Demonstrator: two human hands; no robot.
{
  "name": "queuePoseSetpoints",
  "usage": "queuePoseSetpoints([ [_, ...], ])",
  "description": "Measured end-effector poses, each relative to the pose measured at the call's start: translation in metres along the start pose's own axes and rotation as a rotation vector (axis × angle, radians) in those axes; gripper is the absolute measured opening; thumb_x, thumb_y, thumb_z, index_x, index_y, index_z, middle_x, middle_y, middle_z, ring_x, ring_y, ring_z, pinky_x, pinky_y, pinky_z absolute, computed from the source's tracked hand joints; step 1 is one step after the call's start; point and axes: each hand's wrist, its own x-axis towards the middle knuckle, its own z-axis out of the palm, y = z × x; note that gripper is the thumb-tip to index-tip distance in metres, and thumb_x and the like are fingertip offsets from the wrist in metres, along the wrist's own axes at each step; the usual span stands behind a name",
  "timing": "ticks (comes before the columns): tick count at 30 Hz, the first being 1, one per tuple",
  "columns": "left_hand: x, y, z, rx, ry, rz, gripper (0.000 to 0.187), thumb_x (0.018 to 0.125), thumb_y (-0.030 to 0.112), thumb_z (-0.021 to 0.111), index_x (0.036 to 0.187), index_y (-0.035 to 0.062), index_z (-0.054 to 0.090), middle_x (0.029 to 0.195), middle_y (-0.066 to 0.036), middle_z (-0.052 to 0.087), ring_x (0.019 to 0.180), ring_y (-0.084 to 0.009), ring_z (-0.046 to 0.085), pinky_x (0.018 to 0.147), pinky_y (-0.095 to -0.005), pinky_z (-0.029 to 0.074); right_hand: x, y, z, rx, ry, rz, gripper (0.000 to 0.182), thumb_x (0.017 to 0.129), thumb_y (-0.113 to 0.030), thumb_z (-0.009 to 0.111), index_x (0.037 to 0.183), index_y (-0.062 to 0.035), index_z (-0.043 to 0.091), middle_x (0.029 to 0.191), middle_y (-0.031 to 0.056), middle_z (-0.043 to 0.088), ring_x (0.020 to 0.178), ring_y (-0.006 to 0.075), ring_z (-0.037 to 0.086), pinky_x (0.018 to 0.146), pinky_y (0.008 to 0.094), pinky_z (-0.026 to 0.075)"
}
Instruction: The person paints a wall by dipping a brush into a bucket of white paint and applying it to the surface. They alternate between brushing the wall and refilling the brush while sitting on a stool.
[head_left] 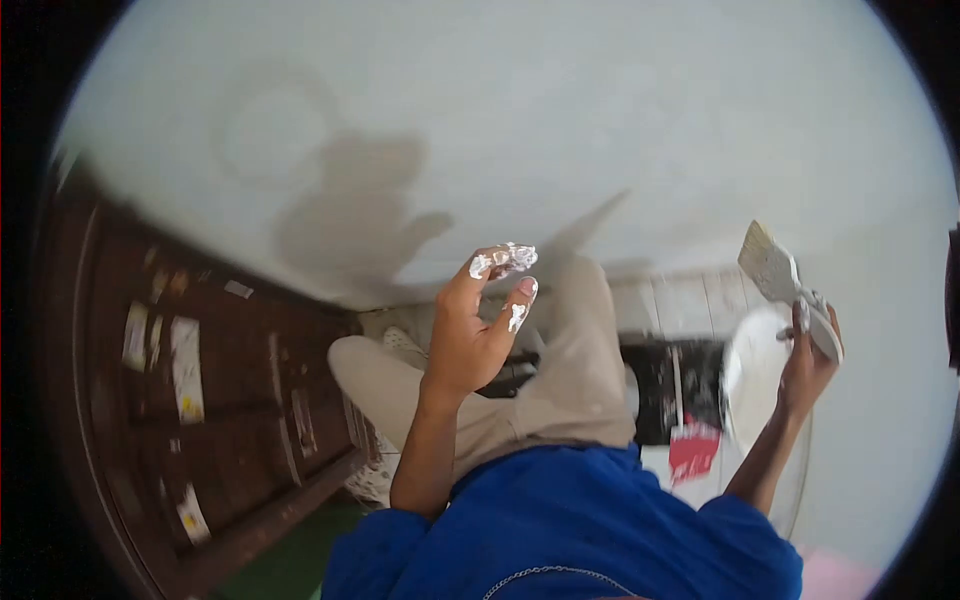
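My left hand (pixel 477 325) is raised in front of the pale wall (pixel 560 110), thumb and curled fingers apart, with white paste on the fingertips and nothing between them. At the right, my right hand (pixel 808 355) is wrapped round the handle of a wide brush (pixel 769 262). Its bristles point up and to the left, close to the wall, and look coated in white. Below the brush, partly behind my right hand, stands a white bucket (pixel 742 380).
A dark brown wooden panel (pixel 235 380) with stickers fills the left side. Between my legs and the bucket lie a black object (pixel 650 390) and a red scraper-like piece (pixel 694 450) on the tiled floor (pixel 683 305). Shadows fall on the wall.
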Motion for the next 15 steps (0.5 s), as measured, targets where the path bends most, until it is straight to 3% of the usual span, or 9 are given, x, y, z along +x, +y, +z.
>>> queuePoseSetpoints([
  [5, -0.008, -0.013, 0.120, -0.014, -0.441, 0.018, 0.022, 0.085, 0.008, 0.063, 0.104, -0.0017, 0.059, 0.098, -0.013, 0.065, 0.090, -0.0232, 0.062, 0.082, -0.0315, 0.047, -0.036, 0.074, -0.089, -0.162, 0.233, 0.233, 0.025, 0.085, -0.010, 0.063, 0.105, 0.0052, 0.064, 0.092, 0.0059, 0.066, 0.073, 0.0088, 0.056, 0.062, 0.0230, 0.044],
  [10, -0.037, -0.010, 0.220, 0.042, -0.883, 0.131, 0.028, 0.084, 0.011, 0.064, 0.109, -0.0012, 0.057, 0.105, -0.017, 0.062, 0.096, -0.0326, 0.061, 0.083, -0.0367, 0.048, -0.054, 0.124, -0.139, -0.295, 0.067, 0.396, 0.023, 0.081, -0.010, 0.062, 0.102, -0.0003, 0.066, 0.084, 0.0053, 0.067, 0.069, 0.0096, 0.060, 0.054, 0.0237, 0.051],
  [11, -0.042, -0.017, 0.234, 0.039, -0.981, 0.110, 0.032, 0.085, 0.013, 0.063, 0.113, -0.0016, 0.055, 0.113, -0.018, 0.059, 0.105, -0.0356, 0.057, 0.089, -0.0401, 0.045, -0.052, 0.136, -0.141, -0.280, 0.010, 0.472, 0.022, 0.081, -0.013, 0.063, 0.099, -0.0008, 0.067, 0.084, 0.0070, 0.068, 0.069, 0.0119, 0.061, 0.058, 0.0260, 0.051],
  [13, -0.055, -0.021, 0.260, 0.104, -1.059, 0.226, 0.036, 0.086, 0.015, 0.062, 0.117, -0.0010, 0.053, 0.120, -0.019, 0.056, 0.111, -0.0345, 0.054, 0.094, -0.0383, 0.043, -0.048, 0.167, -0.145, -0.302, -0.135, 0.535, 0.023, 0.079, -0.018, 0.066, 0.095, -0.0020, 0.068, 0.084, 0.0107, 0.068, 0.069, 0.0162, 0.062, 0.065, 0.0299, 0.051],
  [15, -0.064, -0.023, 0.272, 0.174, -1.155, 0.287, 0.043, 0.087, 0.020, 0.061, 0.122, -0.0017, 0.049, 0.130, -0.021, 0.048, 0.121, -0.0359, 0.047, 0.099, -0.0401, 0.039, -0.040, 0.182, -0.136, -0.380, -0.277, 0.602, 0.026, 0.079, -0.018, 0.068, 0.098, -0.0012, 0.067, 0.078, 0.0085, 0.067, 0.062, 0.0135, 0.059, 0.056, 0.0283, 0.048],
])
